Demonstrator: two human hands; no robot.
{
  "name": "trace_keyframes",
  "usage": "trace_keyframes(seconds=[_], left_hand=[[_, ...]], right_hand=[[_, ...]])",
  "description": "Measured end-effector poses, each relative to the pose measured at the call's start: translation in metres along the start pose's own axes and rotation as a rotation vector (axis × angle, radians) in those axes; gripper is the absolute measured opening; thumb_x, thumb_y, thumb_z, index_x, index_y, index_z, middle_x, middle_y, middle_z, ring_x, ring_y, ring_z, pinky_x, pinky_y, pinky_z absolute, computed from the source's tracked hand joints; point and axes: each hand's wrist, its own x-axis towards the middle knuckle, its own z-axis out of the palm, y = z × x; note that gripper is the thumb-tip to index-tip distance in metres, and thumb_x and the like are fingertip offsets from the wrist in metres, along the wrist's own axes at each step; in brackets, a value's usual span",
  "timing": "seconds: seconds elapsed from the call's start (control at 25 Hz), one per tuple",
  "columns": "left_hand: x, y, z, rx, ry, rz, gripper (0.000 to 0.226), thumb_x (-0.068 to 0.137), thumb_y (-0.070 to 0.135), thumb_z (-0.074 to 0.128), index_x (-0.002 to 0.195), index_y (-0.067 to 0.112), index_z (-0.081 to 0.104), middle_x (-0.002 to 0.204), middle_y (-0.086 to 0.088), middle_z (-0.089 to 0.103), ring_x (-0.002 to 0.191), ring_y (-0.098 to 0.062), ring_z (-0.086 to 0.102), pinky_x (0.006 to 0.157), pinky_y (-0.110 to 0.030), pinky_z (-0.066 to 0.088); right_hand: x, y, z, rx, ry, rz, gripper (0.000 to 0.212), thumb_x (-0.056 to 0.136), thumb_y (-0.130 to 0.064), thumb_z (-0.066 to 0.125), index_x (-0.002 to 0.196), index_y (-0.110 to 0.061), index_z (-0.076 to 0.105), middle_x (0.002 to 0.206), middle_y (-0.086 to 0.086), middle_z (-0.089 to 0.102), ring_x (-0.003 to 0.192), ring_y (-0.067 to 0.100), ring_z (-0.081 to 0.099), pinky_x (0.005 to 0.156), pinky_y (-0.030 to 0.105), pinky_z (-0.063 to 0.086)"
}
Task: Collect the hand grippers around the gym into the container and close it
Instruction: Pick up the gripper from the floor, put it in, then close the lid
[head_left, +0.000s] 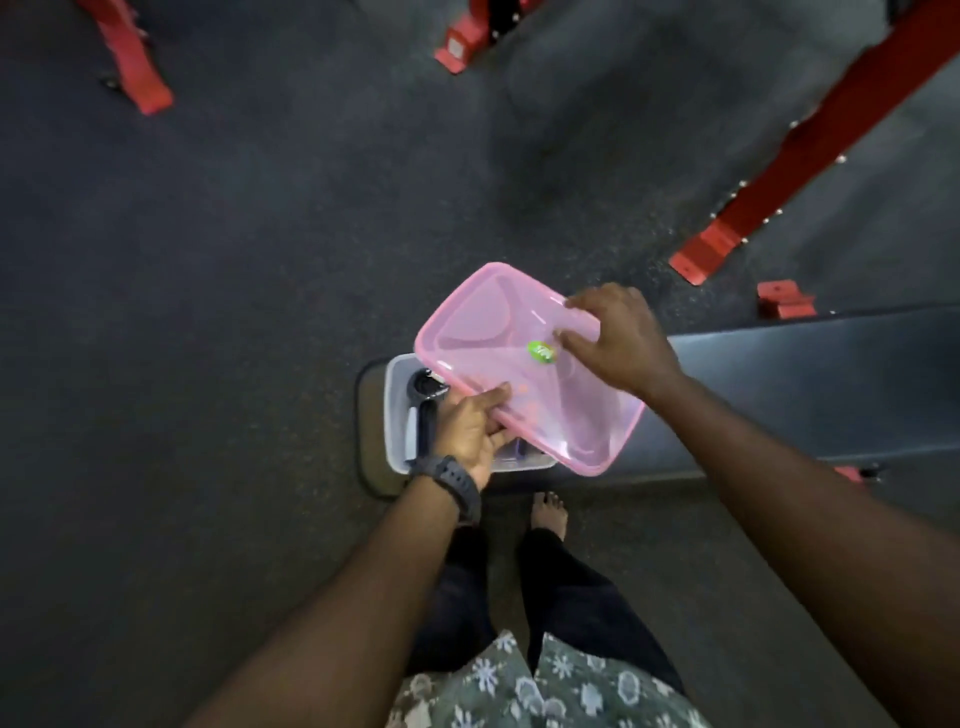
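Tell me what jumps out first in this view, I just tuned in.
The translucent pink lid, held mid-frame by both hands, left hand at its near edge and right hand on top. Under it, a clear container on the dark bench end holds a black hand gripper. Red machine frames line the floor beyond.

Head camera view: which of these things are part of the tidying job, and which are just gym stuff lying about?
Part of the job:
pink lid, held by left hand and right hand
clear container
hand gripper inside it

Just there:
padded bench
red frame legs
wristwatch
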Motion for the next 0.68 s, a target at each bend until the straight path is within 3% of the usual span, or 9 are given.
trace_keyframes(seconds=[0.08, 0.16, 0.24, 0.44, 0.68], left_hand=[[-0.004, 0.013, -0.053, -0.011, 0.02, 0.038, 0.033, 0.088, -0.002, 0.062, 0.116, 0.016, 0.059, 0.098, -0.006, 0.072, 0.08, -0.019, 0.073, 0.066, -0.036, 0.063], [-0.003, 0.016, -0.087, 0.001, 0.032, 0.027, 0.033, 0.089, -0.002, 0.061, 0.117, 0.015, 0.057, 0.099, -0.007, 0.072, 0.075, -0.017, 0.075, 0.063, -0.035, 0.062], [0.003, 0.001, -0.102, -0.02, 0.079, -0.021, 0.033, 0.09, -0.001, 0.061, 0.12, 0.012, 0.055, 0.102, -0.011, 0.071, 0.073, -0.019, 0.075, 0.062, -0.037, 0.062], [0.016, -0.066, -0.081, -0.067, 0.295, -0.345, 0.044, 0.094, 0.02, 0.064, 0.135, 0.009, 0.051, 0.126, -0.021, 0.061, 0.102, -0.038, 0.064, 0.081, -0.044, 0.055], [0.047, -0.087, -0.067, -0.103, 0.448, -0.276, 0.043, 0.089, 0.006, 0.069, 0.129, 0.001, 0.054, 0.081, -0.009, 0.061, 0.066, -0.022, 0.062, 0.068, -0.032, 0.06]], right_hand=[[0.018, -0.018, 0.023, 0.018, -0.074, 0.14, 0.06, 0.085, -0.047, 0.069, 0.134, -0.014, 0.057, 0.133, 0.014, 0.061, 0.123, 0.034, 0.055, 0.103, 0.039, 0.041], [0.025, -0.033, 0.045, 0.02, -0.253, 0.188, 0.057, 0.089, -0.042, 0.068, 0.136, -0.011, 0.056, 0.136, 0.014, 0.061, 0.122, 0.033, 0.058, 0.099, 0.037, 0.044], [0.024, -0.043, 0.064, -0.036, -0.323, 0.154, 0.044, 0.092, -0.032, 0.066, 0.129, -0.011, 0.061, 0.129, 0.014, 0.065, 0.115, 0.033, 0.061, 0.093, 0.035, 0.046], [0.033, -0.06, 0.1, -0.151, -0.335, 0.022, 0.041, 0.09, -0.019, 0.067, 0.13, -0.014, 0.061, 0.131, 0.015, 0.063, 0.119, 0.036, 0.059, 0.097, 0.04, 0.048], [0.046, -0.058, 0.126, -0.333, -0.311, -0.079, 0.045, 0.095, -0.02, 0.063, 0.139, -0.013, 0.054, 0.14, 0.016, 0.055, 0.124, 0.036, 0.055, 0.097, 0.043, 0.048]])
